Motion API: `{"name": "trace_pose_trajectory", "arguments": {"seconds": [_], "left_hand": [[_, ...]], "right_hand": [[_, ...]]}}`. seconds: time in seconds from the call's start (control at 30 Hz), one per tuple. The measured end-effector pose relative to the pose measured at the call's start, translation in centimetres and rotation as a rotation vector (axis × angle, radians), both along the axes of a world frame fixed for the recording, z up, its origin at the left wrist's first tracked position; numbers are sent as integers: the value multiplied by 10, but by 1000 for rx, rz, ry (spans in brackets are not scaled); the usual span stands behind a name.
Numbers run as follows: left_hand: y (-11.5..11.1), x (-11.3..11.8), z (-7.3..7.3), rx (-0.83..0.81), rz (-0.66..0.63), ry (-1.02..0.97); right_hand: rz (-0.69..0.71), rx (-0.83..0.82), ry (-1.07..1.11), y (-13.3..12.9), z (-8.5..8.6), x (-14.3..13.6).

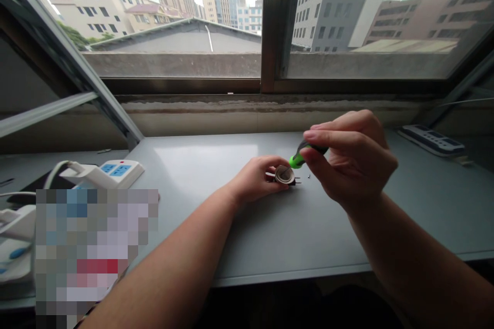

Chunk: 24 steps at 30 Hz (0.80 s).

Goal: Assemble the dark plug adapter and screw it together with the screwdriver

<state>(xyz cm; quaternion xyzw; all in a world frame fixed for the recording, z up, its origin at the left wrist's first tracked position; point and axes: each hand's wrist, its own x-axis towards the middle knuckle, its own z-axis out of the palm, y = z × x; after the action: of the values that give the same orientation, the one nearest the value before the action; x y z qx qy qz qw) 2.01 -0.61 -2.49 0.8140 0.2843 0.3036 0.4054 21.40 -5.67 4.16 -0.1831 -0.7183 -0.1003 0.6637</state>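
Observation:
My left hand (257, 177) is closed around a small round beige lamp socket (284, 176) on the grey table, its open mouth facing up toward me. Two metal prongs stick out of the socket's right side. Between the fingertips and thumb of my right hand (349, 157) is a screwdriver (297, 159) with a green and black handle. It slants down to the left, and its thin shaft reaches into the socket's mouth; the tip is hard to make out. A tiny metal piece, perhaps a screw (309, 176), lies just right of the prongs.
At the left stands a white power strip (125, 172) with blue outlets and plugged-in adapters, beside a blurred-out patch. Another power strip (430, 140) lies at the back right. The window frame (272, 25) and sill rise behind the table (309, 247).

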Motion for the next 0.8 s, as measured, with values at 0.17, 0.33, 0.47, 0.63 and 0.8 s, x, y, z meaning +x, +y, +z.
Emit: {"name": "trace_pose_trajectory", "arguments": {"seconds": [0.17,0.33,0.47,0.63,0.8], "left_hand": [[0,0,-2,11,29,-1],[0,0,-4,-6,39,-16],[1,0,-4,-4,35,-2],[1,0,-5,-9,39,-5],[1,0,-4,-16,27,-12]], "right_hand": [[-60,48,121,5,-5,-2],[70,-57,29,6,-2,-2],[-31,6,129,11,-3,-6],[148,-81,152,13,-9,-8],[146,-100,79,11,-6,-9]]}}
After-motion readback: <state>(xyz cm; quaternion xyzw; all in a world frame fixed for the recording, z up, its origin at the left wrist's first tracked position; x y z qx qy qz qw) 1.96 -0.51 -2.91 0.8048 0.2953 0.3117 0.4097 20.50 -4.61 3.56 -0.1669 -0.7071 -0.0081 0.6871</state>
